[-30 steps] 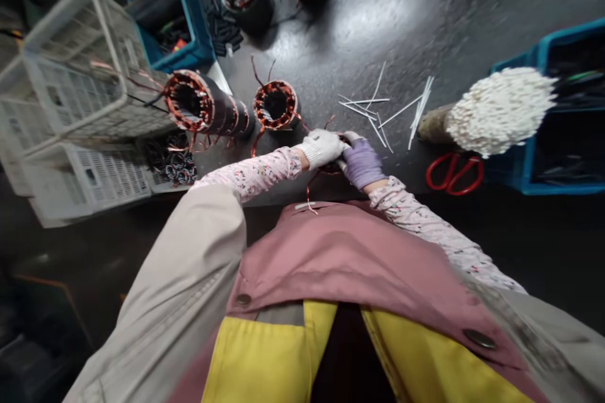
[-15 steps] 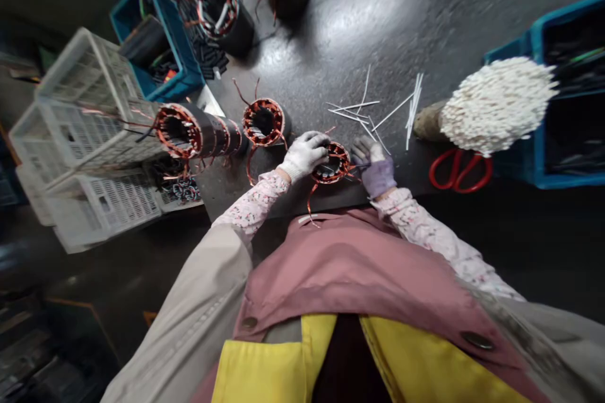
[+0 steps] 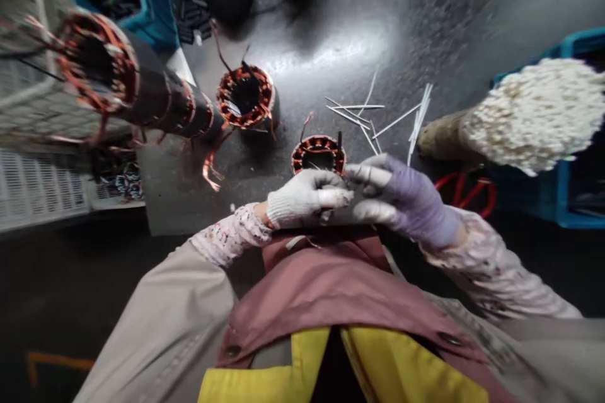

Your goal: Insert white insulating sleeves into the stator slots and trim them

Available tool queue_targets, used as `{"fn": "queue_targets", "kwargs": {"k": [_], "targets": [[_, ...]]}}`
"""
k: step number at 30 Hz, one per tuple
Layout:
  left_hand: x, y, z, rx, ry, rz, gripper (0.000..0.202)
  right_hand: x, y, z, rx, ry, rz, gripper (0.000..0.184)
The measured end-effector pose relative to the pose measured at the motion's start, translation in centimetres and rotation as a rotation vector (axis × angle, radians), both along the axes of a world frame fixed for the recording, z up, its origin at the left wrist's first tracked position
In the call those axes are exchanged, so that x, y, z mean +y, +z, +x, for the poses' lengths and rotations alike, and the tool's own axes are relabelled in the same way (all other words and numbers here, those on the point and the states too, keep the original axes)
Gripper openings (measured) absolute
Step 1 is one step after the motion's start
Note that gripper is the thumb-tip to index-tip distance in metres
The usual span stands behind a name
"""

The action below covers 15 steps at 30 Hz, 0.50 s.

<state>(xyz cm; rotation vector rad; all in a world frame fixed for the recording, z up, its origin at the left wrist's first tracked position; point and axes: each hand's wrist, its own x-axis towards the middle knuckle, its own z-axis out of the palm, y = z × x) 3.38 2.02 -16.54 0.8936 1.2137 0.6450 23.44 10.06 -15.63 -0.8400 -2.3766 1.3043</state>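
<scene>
Right-hand fingers [image 3: 378, 175] now nearer left-hand fingers [image 3: 333, 197]

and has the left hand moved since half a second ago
Yes: judged against the scattered white sticks, the left hand has shifted away from them, toward the pink garment.

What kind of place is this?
Probably a workshop or factory, maybe one for motor parts. You can see rings wound with copper-coloured wire, a dark bench and, at the right, a blue bin.
</scene>
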Motion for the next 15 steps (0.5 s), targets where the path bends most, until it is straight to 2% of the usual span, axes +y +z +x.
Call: {"fn": "queue_targets", "kwargs": {"k": [1,2,6,9,11,13,15], "targets": [[-0.3,-0.1,1.1,-0.124,-0.046,-0.055,0.044,-1.0,0.1,1.3,-0.079,0.079,0.091,0.056],[-0.6,-0.3,2.4,-0.217,-0.074,-0.079,0.045,-2.0,0.0,2.3,-0.161,0.098,0.19,0.054],[-2.3,-1.8,7.9,-0.401,-0.077,-0.052,0.04,-6.0,-2.3,5.4,-0.352,-0.085,0.62,0.041],[-3.8,-2.4,11.9,-0.498,0.058,-0.113,0.037,-8.3,-4.0,7.9,-0.275,-0.279,0.966,0.033],[-4.5,-2.3,14.0,-0.541,0.127,-0.196,0.041,-9.7,-4.3,9.6,-0.152,-0.413,1.181,0.024],[-4.8,-2.1,15.5,-0.558,0.128,-0.232,0.047,-11.1,-4.0,10.9,-0.051,-0.549,1.276,0.016],[-5.2,-1.6,16.5,-0.526,0.133,-0.182,0.05,-12.2,-3.5,12.0,0.014,-0.641,1.27,0.012]]}}
